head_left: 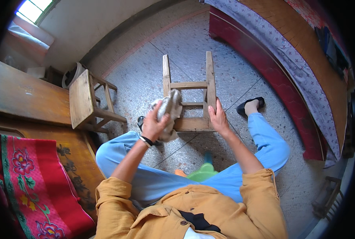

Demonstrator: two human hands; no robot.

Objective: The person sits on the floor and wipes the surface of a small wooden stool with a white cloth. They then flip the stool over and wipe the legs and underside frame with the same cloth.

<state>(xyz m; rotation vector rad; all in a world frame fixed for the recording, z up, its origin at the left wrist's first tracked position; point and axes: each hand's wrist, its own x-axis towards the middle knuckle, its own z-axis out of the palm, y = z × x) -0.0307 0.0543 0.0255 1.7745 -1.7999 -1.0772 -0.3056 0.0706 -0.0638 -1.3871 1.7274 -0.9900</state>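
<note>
A small wooden stool [191,124] is in front of me, tipped so its legs point away and its seat edge faces me. My left hand [154,124] grips a crumpled grey-white cloth [170,108], which lies against the stool's left legs and hides part of them. The cloth looks slightly blurred. My right hand [219,118] is closed round the stool's right leg near the seat, thumb on the near side.
A second wooden stool [81,99] stands at the left beside a wooden cabinet [30,93]. A floral red cloth [38,179] covers furniture at lower left. A bed with a dark red side board [265,75] curves along the right. Something green [203,172] shows between my legs.
</note>
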